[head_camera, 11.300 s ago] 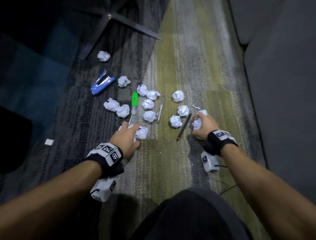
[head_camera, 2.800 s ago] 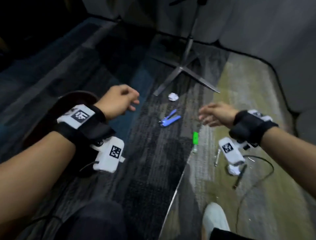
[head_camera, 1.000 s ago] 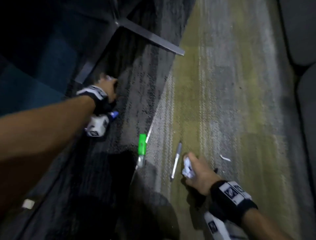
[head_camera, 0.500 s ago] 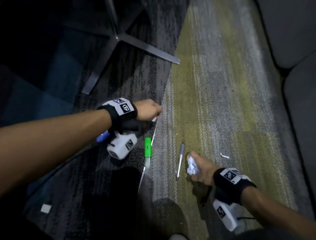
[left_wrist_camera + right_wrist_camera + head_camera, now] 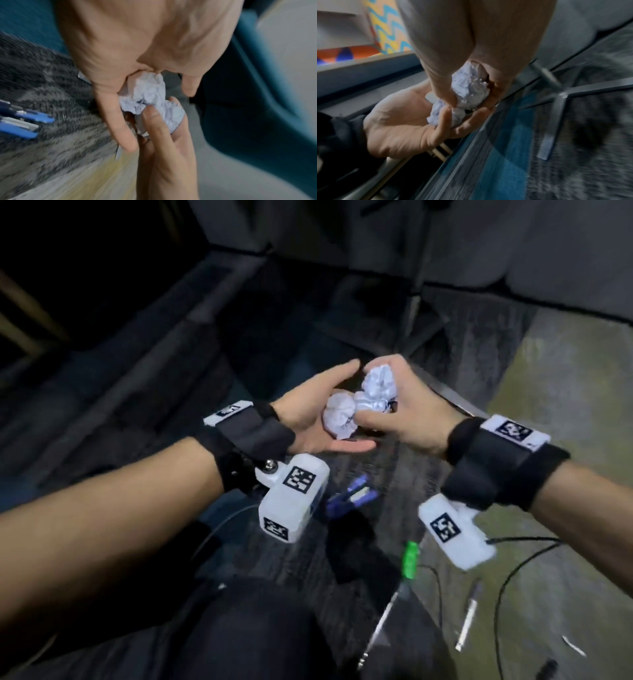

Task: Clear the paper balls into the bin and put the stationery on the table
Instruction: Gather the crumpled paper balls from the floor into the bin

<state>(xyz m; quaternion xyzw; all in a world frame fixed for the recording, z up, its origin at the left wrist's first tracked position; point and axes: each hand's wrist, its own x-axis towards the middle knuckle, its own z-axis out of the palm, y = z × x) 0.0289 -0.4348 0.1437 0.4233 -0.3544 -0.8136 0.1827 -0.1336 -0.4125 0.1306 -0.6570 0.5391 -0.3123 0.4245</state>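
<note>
Both hands meet in the air above the carpet. My left hand (image 5: pixel 308 419) lies palm up with fairly straight fingers, and a white paper ball (image 5: pixel 339 416) rests in it. My right hand (image 5: pixel 411 412) grips a second paper ball (image 5: pixel 378 386) and presses it against the first. The left wrist view shows the crumpled paper (image 5: pixel 149 92) between both hands. On the floor below lie a blue stapler (image 5: pixel 352 496), a green highlighter (image 5: pixel 410 559), a silver pen (image 5: pixel 469 618) and a black pen (image 5: pixel 546 669). I cannot make out the bin.
Metal stand legs (image 5: pixel 414 313) spread on the dark carpet beyond the hands. A black cable (image 5: pixel 507 577) loops over the green carpet at right. My dark-trousered knee (image 5: pixel 257 628) fills the bottom centre. A grey wall runs along the top.
Both hands have risen from the floor and come together, each bringing a paper ball. The view has swung up and to the left.
</note>
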